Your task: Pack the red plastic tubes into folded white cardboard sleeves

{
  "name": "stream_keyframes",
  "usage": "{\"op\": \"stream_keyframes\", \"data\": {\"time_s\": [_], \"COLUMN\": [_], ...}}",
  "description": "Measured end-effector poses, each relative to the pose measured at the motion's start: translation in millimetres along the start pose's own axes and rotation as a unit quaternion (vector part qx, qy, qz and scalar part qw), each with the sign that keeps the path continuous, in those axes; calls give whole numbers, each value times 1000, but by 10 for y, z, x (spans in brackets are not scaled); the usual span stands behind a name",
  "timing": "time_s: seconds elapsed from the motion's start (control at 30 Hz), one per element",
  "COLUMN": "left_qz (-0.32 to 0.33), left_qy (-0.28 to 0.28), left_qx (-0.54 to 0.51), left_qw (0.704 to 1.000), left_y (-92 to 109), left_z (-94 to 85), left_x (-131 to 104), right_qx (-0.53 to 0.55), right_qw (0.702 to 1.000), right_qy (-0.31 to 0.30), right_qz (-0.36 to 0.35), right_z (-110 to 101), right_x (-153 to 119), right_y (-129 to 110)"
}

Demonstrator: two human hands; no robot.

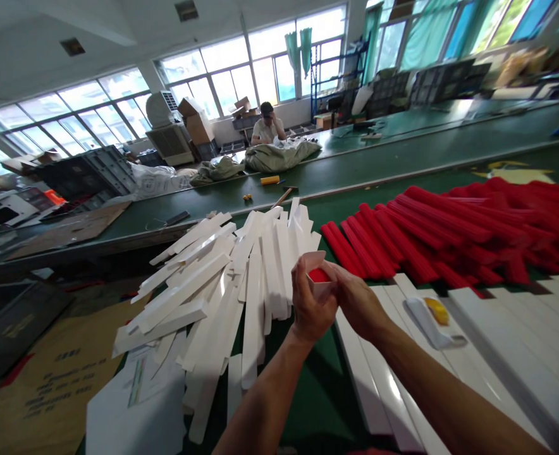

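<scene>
Both my hands are around the end of a narrow white carton (324, 291), held up above the table. Its end flap stands raised, and something red (318, 275) shows inside the opening. My left hand (310, 309) wraps its fingers around the carton's left side, thumb at the front. My right hand (358, 304) grips the right side, its fingers partly hidden. The rest of the carton points away from me and is out of sight. Beyond and to the left lies a loose heap of white cartons (260, 265); red ribbed bundles (441, 221) are piled to the right.
White cartons (511, 341) lie in a row at the right, with a white and yellow tape dispenser (431, 321) on top. A hammer (283, 196) and a yellow roll (270, 180) rest farther back. A person (267, 129) sits behind the green table (393, 148).
</scene>
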State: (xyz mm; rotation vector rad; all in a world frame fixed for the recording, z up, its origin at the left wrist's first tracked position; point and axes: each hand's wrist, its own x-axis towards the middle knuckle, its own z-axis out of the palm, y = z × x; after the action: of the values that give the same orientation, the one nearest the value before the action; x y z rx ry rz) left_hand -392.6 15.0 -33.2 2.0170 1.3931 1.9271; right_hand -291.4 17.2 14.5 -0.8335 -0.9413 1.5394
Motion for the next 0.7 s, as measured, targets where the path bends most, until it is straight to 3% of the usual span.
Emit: {"op": "stream_keyframes", "data": {"time_s": [0.13, 0.23, 0.37, 0.47, 0.57, 0.7], "left_qz": [-35, -84, -221, -327, -361, -381], "left_qy": [-43, -71, -10, 11, -53, -119], "left_qx": [-97, -182, -254, -321, -387, -416], "left_qw": [994, 977, 942, 889, 847, 817], "left_y": [-39, -39, 1, 34, 46, 28], "left_z": [-77, -108, -85, -90, -149, -235], "left_x": [-18, -14, 88, 228, 383, 556], "right_qx": [57, 61, 97, 102, 109, 107], "right_qw": [996, 996, 994, 993, 993, 994], "right_qy": [-61, -64, -5, 6, 0, 5], "right_qz": [12, -3, -42, -51, -36, -15], "right_z": [98, 142, 192, 214, 210, 193], "right_x": [33, 77, 154, 201, 231, 254], "right_y": [23, 45, 143, 180, 154, 123]}}
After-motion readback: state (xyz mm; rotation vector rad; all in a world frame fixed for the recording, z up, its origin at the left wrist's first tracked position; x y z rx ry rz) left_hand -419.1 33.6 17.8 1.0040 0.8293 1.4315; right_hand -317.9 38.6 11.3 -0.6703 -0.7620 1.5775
